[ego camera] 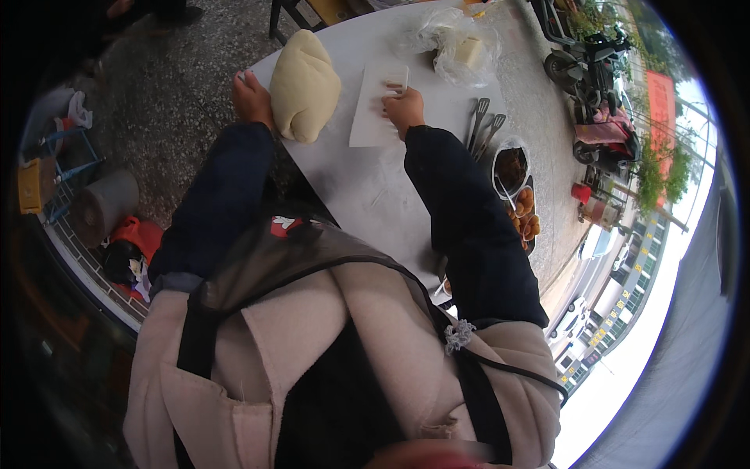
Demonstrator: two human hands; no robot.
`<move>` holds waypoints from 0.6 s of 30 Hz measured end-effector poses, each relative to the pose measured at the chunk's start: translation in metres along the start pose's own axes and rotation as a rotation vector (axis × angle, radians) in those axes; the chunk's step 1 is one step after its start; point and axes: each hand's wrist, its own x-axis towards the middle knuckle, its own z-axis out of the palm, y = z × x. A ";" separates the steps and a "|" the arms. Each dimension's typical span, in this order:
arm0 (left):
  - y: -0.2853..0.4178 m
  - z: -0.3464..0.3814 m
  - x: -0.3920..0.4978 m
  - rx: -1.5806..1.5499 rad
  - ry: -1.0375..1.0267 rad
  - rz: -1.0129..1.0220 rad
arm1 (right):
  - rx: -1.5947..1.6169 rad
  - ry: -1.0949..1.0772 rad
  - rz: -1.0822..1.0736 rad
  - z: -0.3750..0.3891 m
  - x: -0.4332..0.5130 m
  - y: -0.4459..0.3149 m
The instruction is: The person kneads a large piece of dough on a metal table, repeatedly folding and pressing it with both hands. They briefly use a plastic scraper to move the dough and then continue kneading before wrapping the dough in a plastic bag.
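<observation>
A large smooth lump of dough (306, 88) lies at the left edge of the pale table (375, 199). My left hand (252, 101) is at its left side, by the table's rim. A small pale bit shows at its fingertips, too small to identify. My right hand (405, 111) is closed at the right side of a flat white rectangular board or scraper (369, 108), which lies to the right of the dough. The fingers and the slotted-looking part beside them are blurred.
Clear plastic bags (451, 44) around a pale block lie at the far side. Two slotted spatulas (480, 126), a bowl of dark food (511, 170) and a tray of round brown items (524, 214) line the right edge. A stool (322, 12) stands beyond; scooters (592, 64) are parked at right.
</observation>
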 end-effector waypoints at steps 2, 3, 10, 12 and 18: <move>-0.004 0.001 0.003 0.071 -0.024 0.019 | 0.133 0.056 0.071 -0.004 -0.021 0.006; -0.005 0.003 0.005 0.089 -0.011 0.042 | 0.204 0.079 0.107 -0.014 -0.039 0.015; -0.019 0.015 0.015 0.140 0.058 0.037 | 0.210 0.236 0.398 -0.111 -0.141 0.121; -0.018 0.014 0.014 0.165 0.068 0.015 | 0.162 0.215 0.408 -0.109 -0.136 0.130; -0.006 0.007 0.006 -0.028 0.009 -0.093 | 0.062 0.114 0.340 -0.084 -0.090 0.085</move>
